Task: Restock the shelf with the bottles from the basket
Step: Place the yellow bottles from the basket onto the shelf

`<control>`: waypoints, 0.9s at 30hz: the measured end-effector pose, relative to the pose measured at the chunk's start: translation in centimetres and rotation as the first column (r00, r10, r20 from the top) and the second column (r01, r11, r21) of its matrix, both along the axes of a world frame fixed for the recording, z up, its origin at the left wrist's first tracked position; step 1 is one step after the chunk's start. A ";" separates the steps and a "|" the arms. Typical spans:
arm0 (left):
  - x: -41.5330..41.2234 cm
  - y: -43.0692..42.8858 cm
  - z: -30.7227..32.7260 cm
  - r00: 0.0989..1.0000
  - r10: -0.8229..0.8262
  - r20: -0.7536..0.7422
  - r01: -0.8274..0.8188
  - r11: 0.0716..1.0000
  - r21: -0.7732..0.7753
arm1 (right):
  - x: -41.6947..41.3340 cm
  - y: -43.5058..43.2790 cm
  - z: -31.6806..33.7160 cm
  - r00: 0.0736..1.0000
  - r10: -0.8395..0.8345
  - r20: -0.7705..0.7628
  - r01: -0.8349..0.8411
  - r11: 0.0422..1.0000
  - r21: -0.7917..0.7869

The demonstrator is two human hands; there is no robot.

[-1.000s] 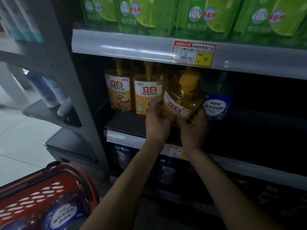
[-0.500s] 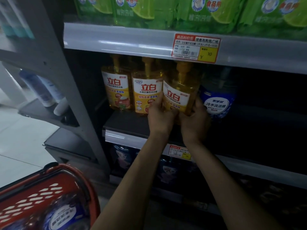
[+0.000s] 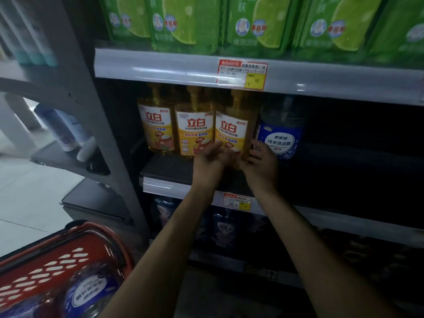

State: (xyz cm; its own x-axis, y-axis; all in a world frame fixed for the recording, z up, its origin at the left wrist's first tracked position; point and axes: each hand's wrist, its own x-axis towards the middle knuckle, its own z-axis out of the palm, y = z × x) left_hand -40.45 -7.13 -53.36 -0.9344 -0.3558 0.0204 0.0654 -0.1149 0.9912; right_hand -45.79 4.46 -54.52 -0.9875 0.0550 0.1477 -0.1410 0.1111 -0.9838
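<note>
**Holding a yellow bottle upright in the shelf row**

Just above the middle of the view, the yellow bottle point(image 3: 231, 129) stands upright on the dark shelf point(image 3: 165, 167), third in a row. At its 9 o'clock two more yellow bottles point(image 3: 195, 131) stand close beside it with their labels facing forward. At its 3 o'clock a blue bottle point(image 3: 281, 134) with a round white label stands just beside it.

Both hands meet at the yellow bottle's base, at its 6 o'clock. The left hand point(image 3: 210, 160) has its fingers fairly straight and loosely spread against the lower front of the label, touching it rather than wrapping it. The right hand point(image 3: 262, 162) has its fingers curled round the bottle's lower right edge, tucked into the gap beside the blue bottle. Blur softens both hands, and the thumbs cannot be made out.

At 12 o'clock from the row, the grey edge strip point(image 3: 160, 67) of the shelf above carries a red-and-yellow price tag point(image 3: 242, 74). Above the strip stands a line of green pouches point(image 3: 183, 24). A smaller tag point(image 3: 237, 201) sits on the front edge of the bottles' shelf, at 6 o'clock from the hands.

At 7 o'clock in the view is the red basket point(image 3: 57, 267), with a blue-labelled bottle point(image 3: 91, 292) lying inside, heavily blurred. At 9 o'clock a grey side rack point(image 3: 68, 164) holds a few pale bottles point(image 3: 66, 129).
</note>
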 end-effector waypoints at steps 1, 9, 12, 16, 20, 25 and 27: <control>0.4 -0.2 -0.1 1.000 0.005 0.011 -0.005 1.000 -0.007 | 0.4 0.5 0.3 1.000 0.006 0.001 -0.006 1.000 0.021; 5.7 -1.0 1.1 1.000 0.016 -0.010 -0.019 0.853 -0.522 | 4.8 3.3 2.2 0.988 0.115 -0.106 -0.077 0.947 0.310; 8.2 -1.8 2.0 0.999 0.019 -0.031 -0.036 0.560 -0.828 | 7.0 4.1 3.4 0.973 0.170 -0.155 -0.097 0.914 0.394; 12.2 -3.3 3.9 0.998 0.056 0.006 -0.008 0.234 -0.972 | 10.0 4.6 4.9 0.941 0.262 -0.212 -0.136 0.871 0.473; 17.2 -4.0 6.4 0.998 0.060 0.002 -0.001 0.051 -0.999 | 13.4 4.6 6.2 0.907 0.372 -0.196 -0.220 0.817 0.533; 24.2 -7.3 8.0 0.984 0.167 0.056 0.061 -0.024 -0.998 | 17.1 2.1 7.5 0.847 0.486 -0.216 -0.275 0.747 0.605; 26.6 -9.3 8.3 0.973 0.217 0.078 0.092 -0.058 -0.994 | 18.8 0.8 7.6 0.828 0.519 -0.211 -0.293 0.723 0.626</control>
